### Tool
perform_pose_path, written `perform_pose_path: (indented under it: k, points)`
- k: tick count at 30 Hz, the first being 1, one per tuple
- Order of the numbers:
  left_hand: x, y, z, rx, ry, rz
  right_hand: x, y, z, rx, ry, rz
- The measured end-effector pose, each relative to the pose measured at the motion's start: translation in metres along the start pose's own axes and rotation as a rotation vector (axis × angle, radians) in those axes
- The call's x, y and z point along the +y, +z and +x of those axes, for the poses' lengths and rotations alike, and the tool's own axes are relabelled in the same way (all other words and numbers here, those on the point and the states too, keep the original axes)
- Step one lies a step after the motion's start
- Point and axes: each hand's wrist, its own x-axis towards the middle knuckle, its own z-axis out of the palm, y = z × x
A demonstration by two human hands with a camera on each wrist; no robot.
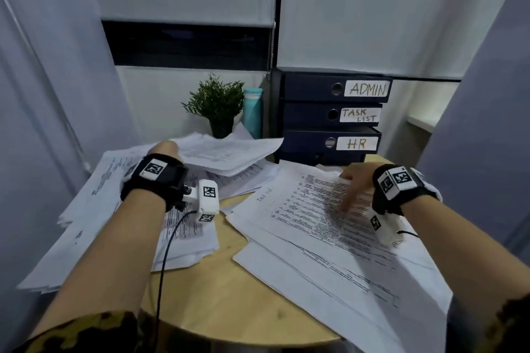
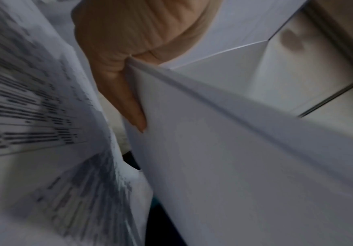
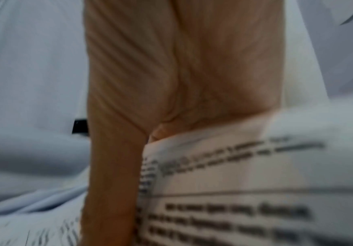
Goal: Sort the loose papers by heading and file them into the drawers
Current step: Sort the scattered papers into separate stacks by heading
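Three drawers waiting, nothing visibly filed

Both hands are working paper. The left hand (image 1: 165, 149) is pinching a raised sheaf (image 1: 226, 152) along its edge, thumb on one side and fingers (image 2: 129, 103) on the other, holding it over the left pile (image 1: 94, 209). The right hand (image 1: 354, 180) is lying on the Task List sheet (image 1: 315, 209), thumb spread and fingers apparently curling under a lifted edge. Loose papers are covering most of the round table (image 1: 218, 289), so sorting is looking barely begun. Behind, the drawer unit (image 1: 309, 117) is sitting closed, labelled ADMIN (image 1: 368, 89), TASK LIST (image 1: 360, 115) and HR (image 1: 357, 143). Printed text elsewhere is blurring past reading.
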Motion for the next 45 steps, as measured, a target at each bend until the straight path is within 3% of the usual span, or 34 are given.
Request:
perform_pose_path:
  k: [4,7,10,12,14,15,16,18,20,22,24,29,32,35,39,45]
  points:
    - [-0.009,-0.009,-0.009,0.049,0.017,0.195,0.025,-0.004,-0.003,0.180,-0.007,0.104]
    - [0.004,-0.015,-0.029,-0.026,0.043,0.495,0.041,-0.012,-0.014,0.449,-0.032,0.469]
    - [0.003,-0.017,-0.035,-0.061,-0.054,0.415,0.049,-0.024,-0.028,0.738,-0.148,0.925]
    - [0.009,-0.011,-0.030,-0.002,-0.155,0.399,0.049,-0.035,-0.037,0.848,-0.218,1.184]
    - [0.032,-0.008,-0.055,0.006,-0.121,0.216,0.044,-0.045,-0.042,0.849,-0.285,1.313]
    - [0.046,-0.001,-0.073,-0.040,-0.003,0.053,0.039,-0.050,-0.044,0.828,-0.314,1.333]
    - [0.061,0.006,-0.089,-0.155,0.132,-0.111,0.033,-0.053,-0.045,0.800,-0.342,1.346]
    - [0.083,0.015,-0.128,-0.514,0.308,-0.271,0.017,-0.056,-0.046,0.735,-0.404,1.347]
    - [0.090,0.025,-0.143,-0.649,0.407,-0.350,0.003,-0.054,-0.044,0.667,-0.439,1.338]
    - [0.092,0.035,-0.150,-0.594,0.412,-0.469,-0.006,-0.048,-0.040,0.654,-0.431,1.349]
    - [0.091,0.041,-0.153,-0.513,0.419,-0.530,-0.007,-0.041,-0.037,0.734,-0.405,1.435]
    - [0.084,0.030,-0.150,-0.373,0.400,-0.554,0.028,-0.018,-0.028,0.811,-0.357,1.707]
    - [0.085,0.030,-0.154,-0.349,0.365,-0.536,0.040,-0.008,-0.021,0.734,-0.365,1.735]
    - [0.093,0.031,-0.158,-0.375,0.375,-0.576,0.020,-0.011,-0.024,0.625,-0.420,1.673]
    - [0.109,0.035,-0.181,-0.429,0.476,-0.603,-0.018,-0.024,-0.025,0.665,-0.457,1.495]
    - [0.115,0.039,-0.196,-0.394,0.800,-0.573,-0.051,-0.046,-0.049,0.673,-0.557,1.271]
